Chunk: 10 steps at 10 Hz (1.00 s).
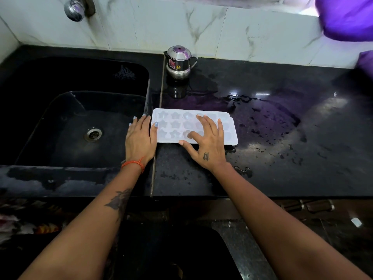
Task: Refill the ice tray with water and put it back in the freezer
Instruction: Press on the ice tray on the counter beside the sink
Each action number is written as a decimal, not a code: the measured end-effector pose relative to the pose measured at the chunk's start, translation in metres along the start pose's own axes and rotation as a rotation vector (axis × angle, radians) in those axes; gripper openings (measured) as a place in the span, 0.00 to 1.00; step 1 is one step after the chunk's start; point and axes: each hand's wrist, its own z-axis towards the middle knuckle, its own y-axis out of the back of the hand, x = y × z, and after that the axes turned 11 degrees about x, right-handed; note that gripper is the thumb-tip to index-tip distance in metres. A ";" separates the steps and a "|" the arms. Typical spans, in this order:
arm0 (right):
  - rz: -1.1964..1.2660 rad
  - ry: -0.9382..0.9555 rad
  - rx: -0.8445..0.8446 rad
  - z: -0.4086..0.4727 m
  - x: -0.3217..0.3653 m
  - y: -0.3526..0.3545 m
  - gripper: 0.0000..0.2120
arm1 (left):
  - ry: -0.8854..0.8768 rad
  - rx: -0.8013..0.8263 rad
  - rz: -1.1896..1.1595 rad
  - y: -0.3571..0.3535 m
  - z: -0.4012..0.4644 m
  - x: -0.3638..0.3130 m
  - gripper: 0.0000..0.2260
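The ice tray (193, 126) is pressed flat by the spread right hand (207, 142), steadied by the open left hand (140, 138); filling and freezing remain.

We list: white ice tray (228, 136) with star moulds, black counter (282, 122), silver pot (179, 61), orange wrist thread (134, 163).

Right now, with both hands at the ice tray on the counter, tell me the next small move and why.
Probably curl both hands round the ice tray and lift it left over the sink. The tray lies flat on the wet black counter; the left hand rests at its left edge and the right hand lies spread on top, neither taking a grip.
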 end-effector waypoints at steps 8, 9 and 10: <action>0.054 0.021 0.026 -0.001 -0.001 0.002 0.17 | 0.004 0.001 -0.009 0.000 0.000 0.000 0.22; 0.075 0.007 0.023 -0.001 0.000 0.003 0.17 | 0.003 0.003 -0.015 0.000 0.000 0.000 0.22; 0.111 -0.017 -0.002 0.003 0.005 0.005 0.18 | 0.000 0.003 -0.009 0.000 0.000 -0.001 0.21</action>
